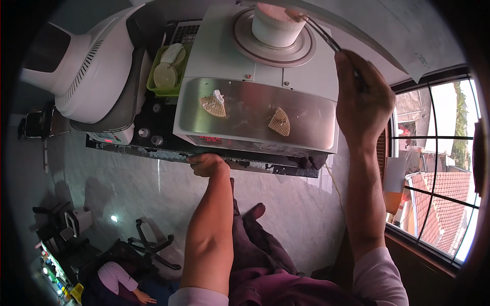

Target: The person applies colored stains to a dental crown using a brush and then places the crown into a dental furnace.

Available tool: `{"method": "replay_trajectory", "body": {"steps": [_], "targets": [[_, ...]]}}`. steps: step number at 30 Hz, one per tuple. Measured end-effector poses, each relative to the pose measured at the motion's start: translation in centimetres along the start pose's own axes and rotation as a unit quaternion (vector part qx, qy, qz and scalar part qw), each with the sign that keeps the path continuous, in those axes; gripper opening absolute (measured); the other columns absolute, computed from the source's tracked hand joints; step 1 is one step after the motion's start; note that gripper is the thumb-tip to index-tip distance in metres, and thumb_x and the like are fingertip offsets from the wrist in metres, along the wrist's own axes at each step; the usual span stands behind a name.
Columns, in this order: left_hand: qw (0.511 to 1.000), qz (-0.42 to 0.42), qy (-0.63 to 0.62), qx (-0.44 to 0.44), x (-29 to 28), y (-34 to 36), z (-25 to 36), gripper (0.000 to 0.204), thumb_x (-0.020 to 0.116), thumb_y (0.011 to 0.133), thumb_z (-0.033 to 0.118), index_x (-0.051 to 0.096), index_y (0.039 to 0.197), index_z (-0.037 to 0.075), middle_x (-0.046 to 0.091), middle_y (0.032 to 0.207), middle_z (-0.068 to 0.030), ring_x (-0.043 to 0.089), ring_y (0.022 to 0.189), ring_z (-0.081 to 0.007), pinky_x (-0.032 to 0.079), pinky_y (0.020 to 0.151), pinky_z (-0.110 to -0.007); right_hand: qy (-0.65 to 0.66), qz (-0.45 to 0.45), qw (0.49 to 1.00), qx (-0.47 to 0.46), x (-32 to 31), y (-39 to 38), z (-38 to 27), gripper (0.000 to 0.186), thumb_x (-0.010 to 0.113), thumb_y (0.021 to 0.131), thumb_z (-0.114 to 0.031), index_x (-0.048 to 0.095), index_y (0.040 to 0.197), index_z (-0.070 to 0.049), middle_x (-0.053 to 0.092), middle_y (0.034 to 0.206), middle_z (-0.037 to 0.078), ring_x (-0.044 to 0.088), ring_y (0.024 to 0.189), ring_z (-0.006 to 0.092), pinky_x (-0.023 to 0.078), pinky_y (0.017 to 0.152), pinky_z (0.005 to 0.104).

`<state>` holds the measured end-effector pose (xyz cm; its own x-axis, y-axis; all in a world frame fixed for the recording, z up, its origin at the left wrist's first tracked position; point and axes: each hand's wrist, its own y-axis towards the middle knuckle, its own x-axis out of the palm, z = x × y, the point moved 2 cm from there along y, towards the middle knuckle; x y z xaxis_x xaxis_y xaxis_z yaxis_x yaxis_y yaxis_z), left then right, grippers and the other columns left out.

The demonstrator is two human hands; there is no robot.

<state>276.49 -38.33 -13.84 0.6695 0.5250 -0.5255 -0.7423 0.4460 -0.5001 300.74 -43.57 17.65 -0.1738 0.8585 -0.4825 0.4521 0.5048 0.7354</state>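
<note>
The worktop (166,116) ended in a chipped front edge, and the left hand (208,164) lay against that edge, its fingers curled; whether it truly gripped there I could not tell. Beyond the edge the floor (301,204) lay open around the person's legs. The grey machine (319,76) stood close to the worktop's front, its steel panel (247,115) leaving bare metal between the waffle wedges and along both ends. The right hand (365,94) was raised over the machine's right side, closed around metal tongs (322,33), whose tips met a pinkish-brown piece (293,15) at the right rim of the white container (275,35). That container sat inside a round ring (246,40) on the machine's top. A pale sheet or panel (377,28) slanted over the tongs, narrowing the room above; to the right was the window (439,168). A white appliance (109,71) closed off the left side.

Counted, there was one container, holding pink stuff (273,11), and one pair of tongs. Two waffle wedges (279,122) lay well apart on the panel, the left one touching a single white dab (219,96). A green basket (162,92), left of the machine, held at least two pale discs (165,76). Two small knob-like pieces (144,132) showed near the worktop's front edge.
</note>
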Motion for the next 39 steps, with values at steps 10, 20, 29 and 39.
{"method": "replay_trajectory", "body": {"steps": [10, 20, 29, 39], "targets": [[1.0, 0.02, -0.016, 0.009, 0.0, -0.7, 0.1, 0.078, 0.02, 0.104, 0.051, 0.06, 0.109, -0.016, 0.062, 0.111, -0.0376, 0.062, 0.104, -0.051, 0.054, 0.093, -0.057, 0.008, -0.063, 0.997, 0.05, -6.9, -7.3, -0.4, 0.014, 0.073, 0.084, 0.003, 0.072, 0.098, 0.004, 0.049, 0.059, 0.003, 0.045, 0.048, 0.0069, 0.032, 0.045, 0.025], [0.998, 0.004, -0.027, -0.062, -0.2, -1.9, 0.8, 0.077, 0.021, 0.104, 0.053, 0.061, 0.118, -0.011, 0.061, 0.127, -0.0283, 0.06, 0.116, -0.0448, 0.052, 0.098, -0.054, 0.019, -0.092, 0.992, 0.084, -8.9, -13.7, 1.1, 0.03, 0.079, 0.074, 0.004, 0.073, 0.103, 0.001, 0.051, 0.061, 0.004, 0.046, 0.047, 0.0144, 0.034, 0.042, 0.0315], [0.994, 0.012, -0.029, -0.103, -0.4, -3.5, 1.6, 0.077, 0.021, 0.103, 0.055, 0.06, 0.125, -0.008, 0.059, 0.136, -0.0213, 0.057, 0.123, -0.0407, 0.05, 0.103, -0.05, 0.027, -0.083, 0.994, 0.068, -9.0, -15.2, 1.6, 0.034, 0.081, 0.073, 0.0, 0.072, 0.105, 0.0, 0.043, 0.06, 0.002, 0.043, 0.046, 0.0152, 0.034, 0.041, 0.0328], [0.996, 0.028, 0.01, -0.087, 0.1, -1.9, 0.6, 0.081, 0.019, 0.103, 0.055, 0.06, 0.122, -0.012, 0.058, 0.136, -0.023, 0.056, 0.126, -0.0383, 0.046, 0.108, -0.047, 0.025, -0.085, 0.993, 0.075, -9.3, -15.3, 1.5, 0.033, 0.08, 0.071, 0.0, 0.071, 0.103, 0.0, 0.044, 0.06, 0.001, 0.042, 0.045, 0.0147, 0.034, 0.04, 0.0322]]}}
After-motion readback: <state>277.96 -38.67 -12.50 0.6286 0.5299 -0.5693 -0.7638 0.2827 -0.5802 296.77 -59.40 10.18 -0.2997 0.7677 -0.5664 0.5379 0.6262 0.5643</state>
